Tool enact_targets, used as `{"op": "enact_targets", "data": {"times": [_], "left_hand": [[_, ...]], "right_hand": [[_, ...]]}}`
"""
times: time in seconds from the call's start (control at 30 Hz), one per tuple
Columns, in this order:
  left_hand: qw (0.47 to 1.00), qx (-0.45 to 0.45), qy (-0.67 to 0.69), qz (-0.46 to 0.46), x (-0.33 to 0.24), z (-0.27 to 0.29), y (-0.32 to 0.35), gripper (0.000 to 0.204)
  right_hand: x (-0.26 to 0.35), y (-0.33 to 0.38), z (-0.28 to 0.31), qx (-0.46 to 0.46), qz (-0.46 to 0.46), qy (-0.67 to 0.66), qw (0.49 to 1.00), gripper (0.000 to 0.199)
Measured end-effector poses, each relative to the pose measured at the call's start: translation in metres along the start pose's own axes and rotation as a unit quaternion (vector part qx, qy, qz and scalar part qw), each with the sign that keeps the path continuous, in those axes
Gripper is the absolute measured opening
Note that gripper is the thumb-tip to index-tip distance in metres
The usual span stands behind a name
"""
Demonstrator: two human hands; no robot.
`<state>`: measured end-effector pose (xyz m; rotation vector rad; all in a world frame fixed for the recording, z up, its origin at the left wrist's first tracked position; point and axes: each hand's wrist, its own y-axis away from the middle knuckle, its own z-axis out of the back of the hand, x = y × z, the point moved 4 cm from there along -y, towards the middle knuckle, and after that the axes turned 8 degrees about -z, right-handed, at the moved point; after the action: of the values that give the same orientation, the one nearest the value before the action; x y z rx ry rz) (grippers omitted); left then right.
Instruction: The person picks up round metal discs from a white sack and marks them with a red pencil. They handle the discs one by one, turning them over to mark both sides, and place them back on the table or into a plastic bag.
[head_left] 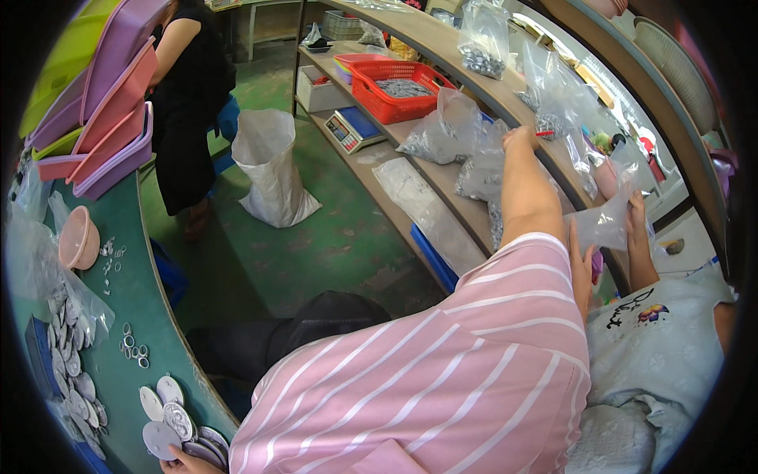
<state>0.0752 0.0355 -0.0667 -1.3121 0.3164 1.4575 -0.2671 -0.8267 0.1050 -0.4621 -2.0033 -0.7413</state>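
Note:
At the lower left, my left hand (188, 464) is partly cut off by the picture's edge. Its fingers close on the rim of a round silver medal (162, 440), beside several more medals (180, 421) on the green table. My right arm, in a pink striped sleeve, reaches out to the shelves. There my right hand (519, 140) is closed, with a thin red stick (544, 133), perhaps a pen, poking out of it. Clear bags of small metal parts (483, 170) lie just below that hand.
Beside me on the right, a person's hands hold a clear plastic bag (604, 225). The shelves carry a red basket (399, 88) and a scale (353, 130). A white sack (268, 170) stands on the floor. Stacked tubs (110, 158) and a pink bowl (79, 238) are left.

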Motion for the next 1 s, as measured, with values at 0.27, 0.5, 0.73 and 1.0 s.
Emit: {"op": "enact_targets", "data": {"times": [0.27,0.5,0.73,1.0], "left_hand": [[0.999,0.005,0.043,-0.008,-0.004,-0.005,0.001,0.041],[0.999,-0.007,0.038,-0.001,-0.014,0.006,0.001,0.044],[0.975,0.006,0.208,0.074,-0.018,0.004,-0.011,0.028],[0.945,-0.058,0.318,0.038,-0.105,0.012,0.004,0.027]], "right_hand": [[-0.017,0.039,-0.025,0.107,0.038,-0.018,0.993,0.032],[-0.146,0.294,-0.041,0.596,-0.087,0.194,0.774,0.037],[-0.249,0.551,0.079,0.900,-0.252,0.243,0.260,0.019],[-0.217,0.705,0.200,0.979,-0.156,-0.002,0.132,0.047]]}}
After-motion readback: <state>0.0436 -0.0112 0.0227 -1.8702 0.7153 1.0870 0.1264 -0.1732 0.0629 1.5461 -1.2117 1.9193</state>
